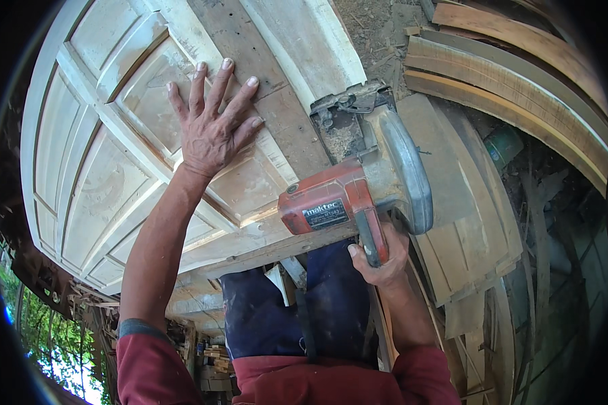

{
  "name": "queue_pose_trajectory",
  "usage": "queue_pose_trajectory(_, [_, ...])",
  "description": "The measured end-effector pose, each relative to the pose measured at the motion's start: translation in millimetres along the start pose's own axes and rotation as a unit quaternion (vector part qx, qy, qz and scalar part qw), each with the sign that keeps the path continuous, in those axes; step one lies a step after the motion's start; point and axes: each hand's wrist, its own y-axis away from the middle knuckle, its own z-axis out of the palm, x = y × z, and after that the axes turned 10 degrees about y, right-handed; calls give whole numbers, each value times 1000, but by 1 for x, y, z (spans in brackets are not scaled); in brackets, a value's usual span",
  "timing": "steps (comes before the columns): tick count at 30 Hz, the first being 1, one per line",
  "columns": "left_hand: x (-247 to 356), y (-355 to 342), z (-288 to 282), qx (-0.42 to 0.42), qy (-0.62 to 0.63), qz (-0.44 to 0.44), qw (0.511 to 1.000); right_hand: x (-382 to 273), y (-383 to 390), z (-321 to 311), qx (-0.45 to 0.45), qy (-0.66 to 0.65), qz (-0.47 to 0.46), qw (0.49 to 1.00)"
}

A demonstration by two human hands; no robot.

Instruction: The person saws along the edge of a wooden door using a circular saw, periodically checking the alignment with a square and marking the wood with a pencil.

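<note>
My right hand (387,253) is wrapped round the rear handle of a red and grey circular saw (327,196). The saw rests at the right end of the work surface, its metal guard to the right and its dusty base plate pointing away from me. Spread flat with fingers apart, my left hand (213,121) presses on a pale wooden panelled door (132,162) that lies across the bench to the left. Its fingertips reach over the door's edge strip toward a grey-brown board (250,50) alongside. The saw's blade is hidden.
A pale wide plank (304,40) lies beyond the board. Long curved-looking timber lengths (500,88) are stacked at the far right, and flat wooden panels (463,216) lean below them. Small wood blocks (216,361) and scraps sit under the bench.
</note>
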Motion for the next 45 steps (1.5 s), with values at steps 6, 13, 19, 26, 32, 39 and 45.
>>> queue_pose_trajectory(6, [2, -1, -2, -4, -10, 5, 1000, -3, -6, -2, -8, -3, -3, 1000])
queue_pose_trajectory(13, [4, -2, -4, -1, -5, 5, 1000, -8, -15, -5, -28, 18, -13, 999])
queue_pose_trajectory(19, [7, -3, -6, -2, -3, 2, 1000, -13, -23, -4, -23, 12, -9, 1000])
queue_pose_trajectory(26, [8, -3, -6, 1, 1, 4, 1000, -18, -33, -3, -14, 0, -14, 1000])
queue_pose_trajectory(32, [9, -3, -8, -13, -9, -22, 1000, -29, -46, -2, -16, -6, -14, 1000])
queue_pose_trajectory(39, [8, -5, -6, -15, -7, -30, 999, -38, -61, -2, -9, 2, -25, 1000])
queue_pose_trajectory(45, [7, -4, -8, -17, 0, -40, 999, -47, -73, 0, -15, -7, -26, 1000])
